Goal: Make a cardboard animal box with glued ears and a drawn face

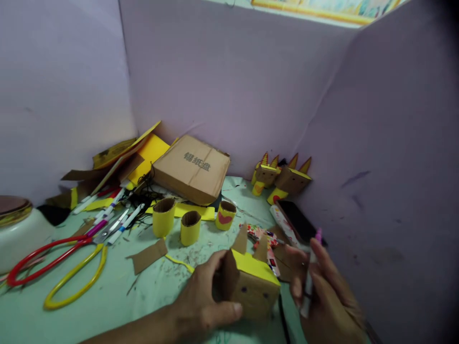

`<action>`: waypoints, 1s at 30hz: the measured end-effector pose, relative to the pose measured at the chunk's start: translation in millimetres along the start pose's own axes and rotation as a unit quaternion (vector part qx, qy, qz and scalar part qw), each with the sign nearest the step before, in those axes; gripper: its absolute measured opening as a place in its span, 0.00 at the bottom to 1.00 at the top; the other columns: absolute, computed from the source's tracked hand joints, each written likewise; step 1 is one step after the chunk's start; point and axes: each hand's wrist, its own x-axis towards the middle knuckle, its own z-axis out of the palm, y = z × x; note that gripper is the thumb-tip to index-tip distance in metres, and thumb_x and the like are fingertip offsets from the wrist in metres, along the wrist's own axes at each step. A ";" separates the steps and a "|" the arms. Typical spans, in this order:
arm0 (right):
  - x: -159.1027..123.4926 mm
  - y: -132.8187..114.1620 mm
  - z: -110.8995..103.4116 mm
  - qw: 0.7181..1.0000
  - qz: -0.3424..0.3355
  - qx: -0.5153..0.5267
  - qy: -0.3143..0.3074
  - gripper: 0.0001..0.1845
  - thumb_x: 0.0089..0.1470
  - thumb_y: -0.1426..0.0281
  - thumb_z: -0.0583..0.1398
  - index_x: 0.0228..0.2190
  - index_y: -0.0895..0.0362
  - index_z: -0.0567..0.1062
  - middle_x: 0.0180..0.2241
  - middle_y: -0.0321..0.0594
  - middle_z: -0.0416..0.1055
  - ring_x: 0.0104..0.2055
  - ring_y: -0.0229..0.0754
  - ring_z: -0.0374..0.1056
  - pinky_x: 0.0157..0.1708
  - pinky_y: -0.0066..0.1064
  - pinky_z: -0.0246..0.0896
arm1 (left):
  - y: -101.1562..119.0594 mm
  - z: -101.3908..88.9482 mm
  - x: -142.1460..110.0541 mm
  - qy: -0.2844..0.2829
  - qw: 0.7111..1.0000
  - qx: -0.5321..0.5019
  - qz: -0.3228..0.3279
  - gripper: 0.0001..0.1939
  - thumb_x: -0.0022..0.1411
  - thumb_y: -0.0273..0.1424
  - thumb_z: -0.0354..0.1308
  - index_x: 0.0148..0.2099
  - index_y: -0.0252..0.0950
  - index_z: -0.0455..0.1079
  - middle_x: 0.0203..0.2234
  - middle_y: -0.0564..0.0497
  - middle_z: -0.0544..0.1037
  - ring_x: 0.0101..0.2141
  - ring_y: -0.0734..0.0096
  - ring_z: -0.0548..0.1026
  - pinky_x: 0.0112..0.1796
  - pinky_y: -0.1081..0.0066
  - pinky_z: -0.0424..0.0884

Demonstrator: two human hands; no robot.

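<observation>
My left hand (204, 298) grips a small cardboard animal head (253, 291) from its left side, thumb across the front. The head has a yellow paper top, two pointed brown cardboard pieces standing up and two dark eye dots. To its right, my right hand (326, 291) is closed around a white marker (309, 284) with a purple end pointing up. Beyond the head stand two plain yellow-wrapped cardboard tubes (190, 228) and one yellow tube with a red heart (225, 216). A cardboard scrap (148, 255) lies left of my left hand.
Large scissors (75, 263) with red and yellow handles lie at the left by several markers and a white jar (21, 234). A flat cardboard box (191, 167) rests at the back. Two finished-looking horned cardboard figures (292, 179) and a phone (299, 222) are along the right wall.
</observation>
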 end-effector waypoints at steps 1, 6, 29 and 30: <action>0.4 -0.7 -3.1 1.000 -0.011 -0.011 0.001 0.25 0.47 0.65 0.65 0.48 0.44 0.72 0.36 0.39 0.77 0.25 0.42 0.70 0.26 0.35 0.69 | -0.4 0.3 -2.3 -0.002 0.999 0.034 0.004 0.36 0.39 0.32 0.69 0.53 0.34 0.66 0.42 0.43 0.76 0.47 0.45 0.69 0.48 0.57 0.64; 8.9 -5.9 0.6 0.998 -0.034 0.043 -0.015 0.13 0.51 0.63 0.58 0.40 0.46 0.75 0.37 0.38 0.77 0.36 0.47 0.73 0.37 0.42 0.68 | -8.2 2.2 0.5 -0.001 0.999 -0.050 -0.012 0.34 0.43 0.32 0.68 0.54 0.35 0.64 0.45 0.42 0.75 0.48 0.47 0.70 0.47 0.58 0.67; -8.2 21.6 29.0 0.972 0.076 -0.066 -0.210 0.28 0.42 0.65 0.67 0.41 0.50 0.59 0.40 0.38 0.69 0.42 0.47 0.69 0.37 0.35 0.66 | 0.4 1.0 13.0 -0.019 0.990 -0.135 -0.035 0.30 0.51 0.31 0.63 0.56 0.31 0.61 0.51 0.41 0.73 0.52 0.48 0.68 0.50 0.57 0.67; -8.6 20.8 29.3 0.972 0.068 -0.069 -0.216 0.27 0.42 0.65 0.66 0.42 0.50 0.59 0.39 0.38 0.69 0.42 0.47 0.69 0.37 0.35 0.66 | 0.1 1.5 13.2 -0.015 0.991 -0.132 -0.034 0.30 0.51 0.31 0.63 0.56 0.32 0.61 0.50 0.41 0.73 0.51 0.48 0.69 0.49 0.58 0.67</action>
